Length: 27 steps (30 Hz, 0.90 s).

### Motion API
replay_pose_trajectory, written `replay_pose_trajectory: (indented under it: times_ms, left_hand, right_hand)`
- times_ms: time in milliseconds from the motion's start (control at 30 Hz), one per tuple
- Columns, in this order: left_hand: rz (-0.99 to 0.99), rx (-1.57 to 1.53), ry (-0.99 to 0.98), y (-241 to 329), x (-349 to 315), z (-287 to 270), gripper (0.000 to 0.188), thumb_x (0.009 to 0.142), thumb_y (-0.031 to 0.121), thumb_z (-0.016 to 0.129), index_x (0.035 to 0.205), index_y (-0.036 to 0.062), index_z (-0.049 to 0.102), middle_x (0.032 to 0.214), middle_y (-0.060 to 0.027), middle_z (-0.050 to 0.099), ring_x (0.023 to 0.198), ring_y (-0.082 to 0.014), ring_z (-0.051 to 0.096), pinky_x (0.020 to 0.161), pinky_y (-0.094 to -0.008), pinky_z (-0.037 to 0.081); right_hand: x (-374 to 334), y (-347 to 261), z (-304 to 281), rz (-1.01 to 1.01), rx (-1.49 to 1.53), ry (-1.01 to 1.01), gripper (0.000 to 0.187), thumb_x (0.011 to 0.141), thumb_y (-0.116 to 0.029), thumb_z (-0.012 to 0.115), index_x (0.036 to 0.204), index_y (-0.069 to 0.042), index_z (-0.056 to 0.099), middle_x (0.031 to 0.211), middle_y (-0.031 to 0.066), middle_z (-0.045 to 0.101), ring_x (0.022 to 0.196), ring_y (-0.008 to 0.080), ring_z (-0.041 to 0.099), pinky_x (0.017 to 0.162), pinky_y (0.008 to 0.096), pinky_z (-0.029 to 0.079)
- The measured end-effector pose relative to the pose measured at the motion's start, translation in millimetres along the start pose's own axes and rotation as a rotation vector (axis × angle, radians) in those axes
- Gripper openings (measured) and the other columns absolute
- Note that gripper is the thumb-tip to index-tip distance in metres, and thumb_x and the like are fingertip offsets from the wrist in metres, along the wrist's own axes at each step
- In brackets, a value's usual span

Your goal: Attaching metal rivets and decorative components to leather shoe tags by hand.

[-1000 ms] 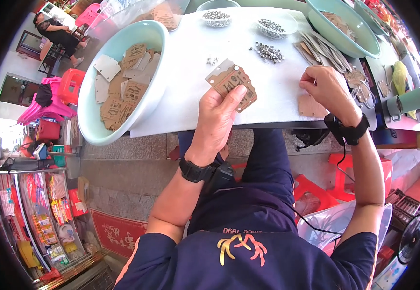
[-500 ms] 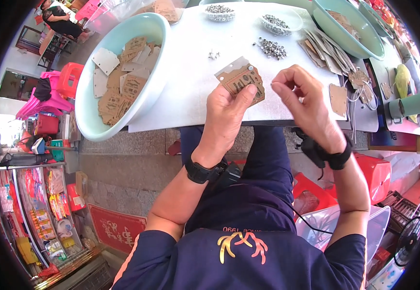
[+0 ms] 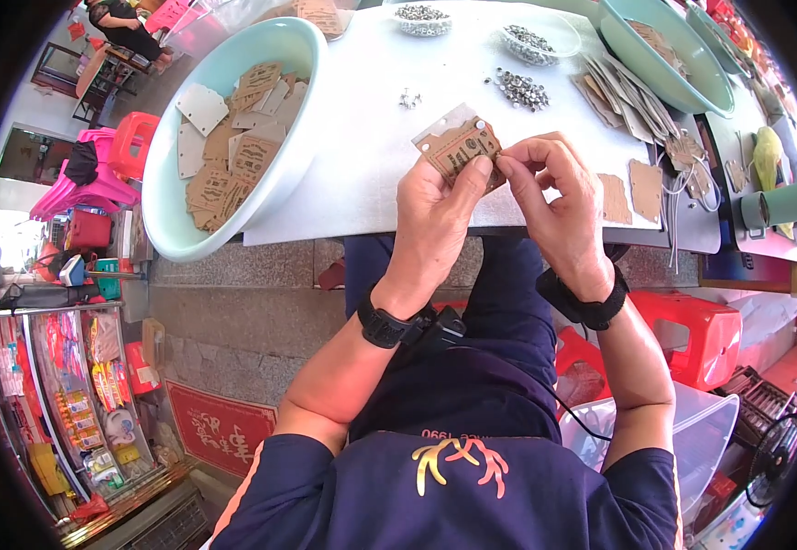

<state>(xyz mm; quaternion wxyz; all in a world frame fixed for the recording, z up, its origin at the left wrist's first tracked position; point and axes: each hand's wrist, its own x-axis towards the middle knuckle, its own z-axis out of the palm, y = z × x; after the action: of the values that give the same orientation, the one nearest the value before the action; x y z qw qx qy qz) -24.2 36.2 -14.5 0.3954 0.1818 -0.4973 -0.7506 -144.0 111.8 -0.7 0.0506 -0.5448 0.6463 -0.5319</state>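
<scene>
My left hand [image 3: 439, 206] is closed on a small stack of cardboard cards [image 3: 462, 147], thumb on top. The upper card is brown with dark print and cut-out edges; a greyer piece shows beneath it, and round metal studs sit near its corners. At the card's right edge my right hand [image 3: 559, 188] is closed in a pinch, thumb against forefinger. Whatever lies between those fingertips is hidden. Beyond the cards lie a heap of small metal fasteners [image 3: 522, 90] and a few shiny loose pieces [image 3: 409, 98] on the white tabletop [image 3: 362, 137].
A pale green basin [image 3: 164, 206] of cards stands at left. Clear tubs [image 3: 423, 23] of metal parts sit at the back. Stacked cardboard [image 3: 614, 96], another basin [image 3: 710, 92], single cards [image 3: 644, 188] and a green cylinder [image 3: 788, 202] are at right.
My right hand has moved left, from beside the cards to their right edge, uncovering another loose card on the table. My left hand keeps hold of the cards, nearly still.
</scene>
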Motion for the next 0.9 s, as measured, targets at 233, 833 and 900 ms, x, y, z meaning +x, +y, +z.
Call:
replay_pose_trajectory:
  times_ms: [233, 833, 900]
  left_hand:
    - [0.027, 0.023, 0.001, -0.1, 0.0, 1.8, 0.028, 0.098, 0.009, 0.055, 0.121, -0.0062, 0.056, 0.109, -0.0075, 0.062, 0.099, -0.012, 0.061, 0.092, -0.0299, 0.054]
    - [0.008, 0.053, 0.009, -1.2, -0.2, 2.1, 0.028, 0.099, 0.009, 0.053, 0.123, -0.0062, 0.055, 0.11, -0.008, 0.062, 0.099, -0.0104, 0.06, 0.09, -0.0263, 0.053]
    - [0.013, 0.043, -0.009, -1.6, -0.1, 1.7, 0.029, 0.099, 0.008, 0.053, 0.124, -0.0062, 0.053, 0.111, -0.0088, 0.062, 0.1, -0.0113, 0.06, 0.091, -0.0271, 0.053]
  right_hand:
    - [-0.6, 0.6, 1.1, 0.025, 0.025, 0.011, 0.006, 0.087, -0.004, 0.067, 0.091, -0.003, 0.063, 0.086, 0.0065, 0.063, 0.07, 0.015, 0.06, 0.059, 0.0269, 0.048]
    - [3.0, 3.3, 0.1, 0.206, 0.16, -0.03, 0.013, 0.088, -0.01, 0.067, 0.098, -0.002, 0.065, 0.089, 0.0056, 0.065, 0.074, 0.0125, 0.06, 0.063, 0.0254, 0.048]
    - [2.4, 7.0, -2.5, 0.176, 0.154, -0.081, 0.014, 0.089, -0.011, 0.066, 0.099, -0.001, 0.066, 0.089, 0.0062, 0.065, 0.074, 0.0128, 0.06, 0.064, 0.0258, 0.048]
